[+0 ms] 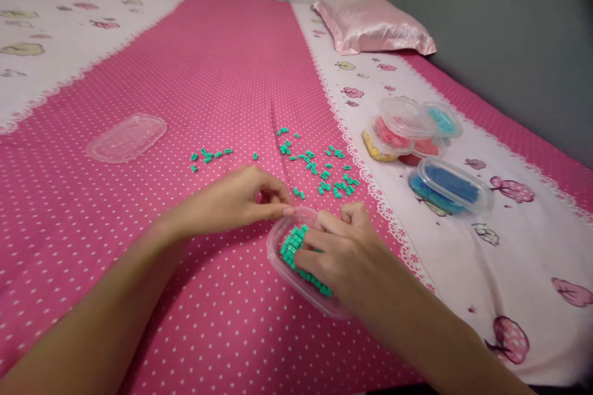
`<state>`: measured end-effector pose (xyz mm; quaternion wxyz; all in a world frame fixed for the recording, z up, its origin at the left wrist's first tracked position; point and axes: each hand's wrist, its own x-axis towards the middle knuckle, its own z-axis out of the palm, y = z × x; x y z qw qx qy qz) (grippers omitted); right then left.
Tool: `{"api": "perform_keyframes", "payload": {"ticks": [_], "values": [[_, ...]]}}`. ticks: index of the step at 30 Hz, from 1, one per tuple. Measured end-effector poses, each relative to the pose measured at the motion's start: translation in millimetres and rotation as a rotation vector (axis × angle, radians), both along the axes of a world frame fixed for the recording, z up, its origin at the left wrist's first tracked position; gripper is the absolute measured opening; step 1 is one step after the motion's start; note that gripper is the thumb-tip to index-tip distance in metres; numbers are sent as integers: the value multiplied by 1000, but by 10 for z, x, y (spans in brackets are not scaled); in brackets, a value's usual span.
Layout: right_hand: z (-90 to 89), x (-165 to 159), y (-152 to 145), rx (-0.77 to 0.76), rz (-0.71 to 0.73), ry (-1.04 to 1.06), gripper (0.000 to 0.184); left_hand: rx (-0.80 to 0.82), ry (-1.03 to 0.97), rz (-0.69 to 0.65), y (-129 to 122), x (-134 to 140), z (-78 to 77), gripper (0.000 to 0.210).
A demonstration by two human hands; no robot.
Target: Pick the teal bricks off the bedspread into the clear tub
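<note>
A clear oval plastic container (277,251) holding many small green bricks (293,245) rests on the bedspread in front of me. At its far rim, my left hand (252,200) is closed, with thumb and forefinger pinched on the edge. My right hand (340,250) reaches over the container's right side, its curled fingers down among the bricks. What those fingertips grip, if anything, is hidden. Beyond both hands lie scattered loose green bricks (312,166), and a smaller group (207,157) sits farther left.
A clear lid (127,138) lies flat on the pink dotted bedspread (222,68) at left. To the right are stacked containers with red pieces (391,134), yellow pieces (377,148) and light-blue pieces (441,120), plus a blue-filled container (447,188). A pink pillow (370,23) stands farther back.
</note>
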<state>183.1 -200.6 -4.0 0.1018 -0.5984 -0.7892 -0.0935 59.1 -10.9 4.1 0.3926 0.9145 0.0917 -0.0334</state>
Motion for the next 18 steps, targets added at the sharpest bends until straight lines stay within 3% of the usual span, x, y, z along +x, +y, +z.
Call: {"api": "perform_keyframes", "payload": {"ticks": [10, 18], "values": [[36, -19, 4, -83, -9, 31, 21, -43, -7, 13, 0, 2, -13, 30], [42, -24, -1, -65, -2, 35, 20, -62, -16, -1, 1, -3, -8, 32]]}}
